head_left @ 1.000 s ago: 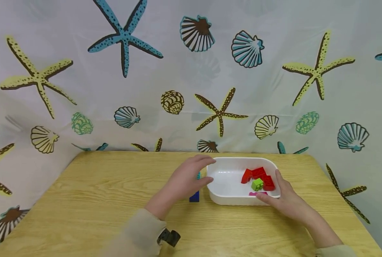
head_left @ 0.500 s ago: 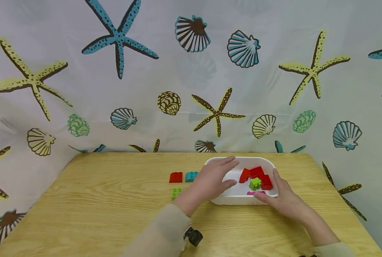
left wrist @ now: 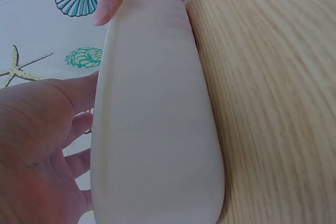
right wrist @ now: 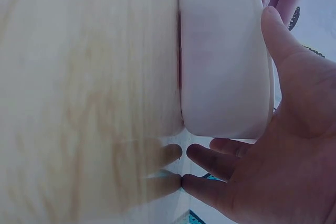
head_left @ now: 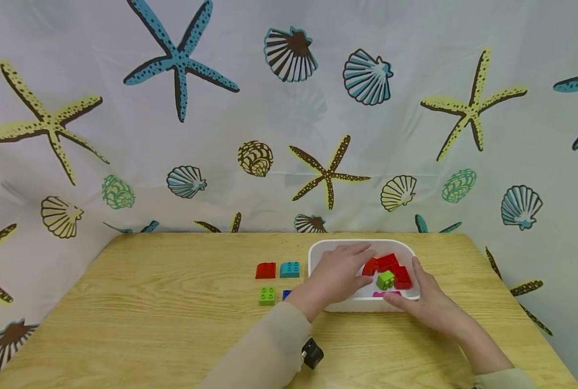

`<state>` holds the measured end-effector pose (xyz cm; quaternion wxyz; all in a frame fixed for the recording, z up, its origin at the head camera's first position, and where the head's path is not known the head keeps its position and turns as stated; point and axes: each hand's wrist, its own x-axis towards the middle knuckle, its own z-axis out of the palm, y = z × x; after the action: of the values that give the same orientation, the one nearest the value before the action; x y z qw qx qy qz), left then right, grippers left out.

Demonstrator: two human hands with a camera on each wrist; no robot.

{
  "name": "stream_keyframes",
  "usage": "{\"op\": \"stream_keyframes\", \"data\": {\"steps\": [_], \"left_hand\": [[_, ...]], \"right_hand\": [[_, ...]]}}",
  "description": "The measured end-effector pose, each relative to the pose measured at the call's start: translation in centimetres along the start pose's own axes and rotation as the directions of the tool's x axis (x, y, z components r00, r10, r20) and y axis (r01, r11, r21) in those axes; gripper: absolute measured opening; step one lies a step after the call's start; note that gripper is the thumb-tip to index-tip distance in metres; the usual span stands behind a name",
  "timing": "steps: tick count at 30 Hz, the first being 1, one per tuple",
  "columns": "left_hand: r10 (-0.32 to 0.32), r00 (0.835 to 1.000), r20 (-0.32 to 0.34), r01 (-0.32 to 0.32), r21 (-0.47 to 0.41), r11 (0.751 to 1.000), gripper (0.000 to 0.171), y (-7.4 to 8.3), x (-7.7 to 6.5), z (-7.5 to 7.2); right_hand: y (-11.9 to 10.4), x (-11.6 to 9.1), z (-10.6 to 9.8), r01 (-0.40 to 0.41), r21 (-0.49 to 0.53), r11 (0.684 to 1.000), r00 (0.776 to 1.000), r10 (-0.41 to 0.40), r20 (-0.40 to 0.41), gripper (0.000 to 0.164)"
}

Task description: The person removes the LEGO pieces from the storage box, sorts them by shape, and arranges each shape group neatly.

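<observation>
A white plastic tub (head_left: 362, 306) stands on the table with red toy bricks (head_left: 387, 262), a lime green brick (head_left: 385, 279) and a magenta piece (head_left: 381, 294) inside. Over its left part reaches my left hand (head_left: 335, 273), fingers loosely bent down past the rim and thumb apart; no brick shows between them. The left wrist view has these fingers going behind the tub's wall (left wrist: 152, 103). My right hand (head_left: 432, 300) holds the tub's right end, thumb on the front rim and fingers (right wrist: 215, 163) spread along the end wall, fingertips close to the tabletop.
Left of the tub, a red brick (head_left: 266, 270) and a teal brick (head_left: 290, 269) lie behind a lime green brick (head_left: 267, 296) and a blue brick (head_left: 286, 294), which my left arm partly covers. A curtain (head_left: 221, 135) with starfish and shells stands behind the wooden table (head_left: 172, 281).
My left hand has moved right, from the tub's left edge to inside it, uncovering the bricks at the left. My right hand has stayed at the right end, and the tub has kept its place.
</observation>
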<state>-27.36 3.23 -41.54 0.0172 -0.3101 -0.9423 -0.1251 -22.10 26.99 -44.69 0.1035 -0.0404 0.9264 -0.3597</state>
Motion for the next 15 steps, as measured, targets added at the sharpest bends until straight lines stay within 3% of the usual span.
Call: {"op": "stream_keyframes", "data": {"steps": [15], "left_hand": [[-0.034, 0.999, 0.037, 0.035, -0.013, 0.999, 0.064, 0.6, 1.5, 1.5]], "right_hand": [[0.2, 0.0, 0.2, 0.006, 0.006, 1.000, 1.000, -0.006, -0.003, 0.130]]}}
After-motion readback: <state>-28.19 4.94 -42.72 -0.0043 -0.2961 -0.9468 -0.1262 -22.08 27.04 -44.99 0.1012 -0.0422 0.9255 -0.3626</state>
